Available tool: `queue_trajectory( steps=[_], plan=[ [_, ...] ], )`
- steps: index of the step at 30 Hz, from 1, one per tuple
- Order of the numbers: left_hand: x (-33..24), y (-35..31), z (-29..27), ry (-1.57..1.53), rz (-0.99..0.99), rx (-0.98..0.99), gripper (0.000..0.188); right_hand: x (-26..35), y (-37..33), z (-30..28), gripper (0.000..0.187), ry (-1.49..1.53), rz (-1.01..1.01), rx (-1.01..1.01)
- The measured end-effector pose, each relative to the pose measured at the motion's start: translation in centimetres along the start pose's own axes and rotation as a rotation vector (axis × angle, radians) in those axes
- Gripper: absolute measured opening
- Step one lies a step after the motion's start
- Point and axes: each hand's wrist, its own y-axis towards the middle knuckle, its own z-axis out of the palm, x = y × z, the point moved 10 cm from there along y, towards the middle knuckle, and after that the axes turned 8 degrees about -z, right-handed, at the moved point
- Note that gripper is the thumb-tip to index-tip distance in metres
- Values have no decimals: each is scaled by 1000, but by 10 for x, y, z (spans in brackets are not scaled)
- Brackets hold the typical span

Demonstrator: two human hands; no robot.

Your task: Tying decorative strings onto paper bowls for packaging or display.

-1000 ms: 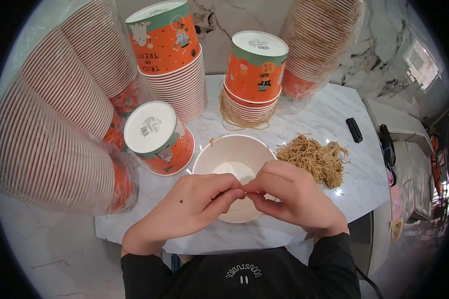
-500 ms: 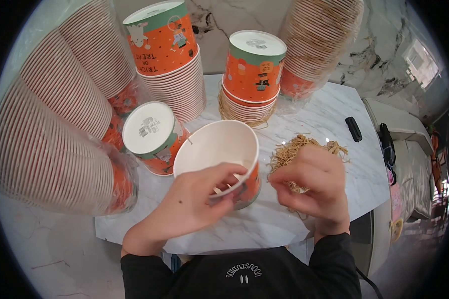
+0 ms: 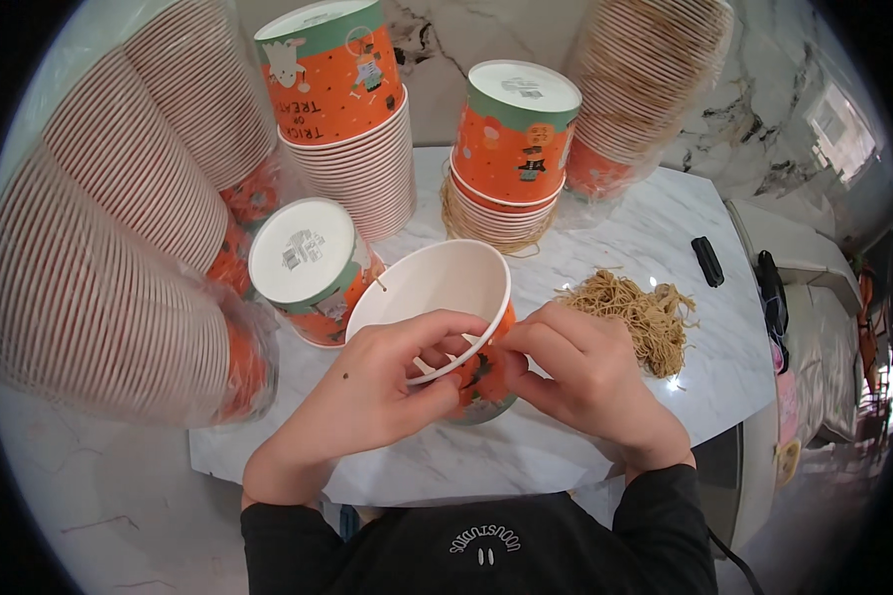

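Two bare hands meet over one orange paper cup (image 3: 445,297) at the near edge of the white marble table (image 3: 605,446), seen from the head camera. That cup is tilted, its white inside facing up and toward the person, its orange wall low between the palms. Left hand (image 3: 367,392) is closed on the near rim, fingers curled inside the cup and thumb under it on the outside. Right hand (image 3: 590,382) pinches at the orange wall just below the rim, fingertips pressed together beside the left hand's fingers; whether it holds a bit of cord there I cannot tell. Short pale ends (image 3: 422,365) stick out inside the rim.

Just right of the hands lies a loose heap of tan cord (image 3: 633,312). An upturned cup (image 3: 308,260) stands touching the held cup's left side. Behind are two stacks of upturned cups (image 3: 352,119) (image 3: 511,139). Long sleeves of nested cups in clear wrap (image 3: 99,268) fill the left, another (image 3: 645,89) stands at back right. One small black object (image 3: 707,261) lies near the right edge.
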Motion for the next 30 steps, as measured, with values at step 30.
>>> queue_trajectory(
  steps=[30],
  plan=[
    [13, 7, 7, -31, -61, 39, 8, 6, -3, 9, 18, 150, 25, 148]
  ],
)
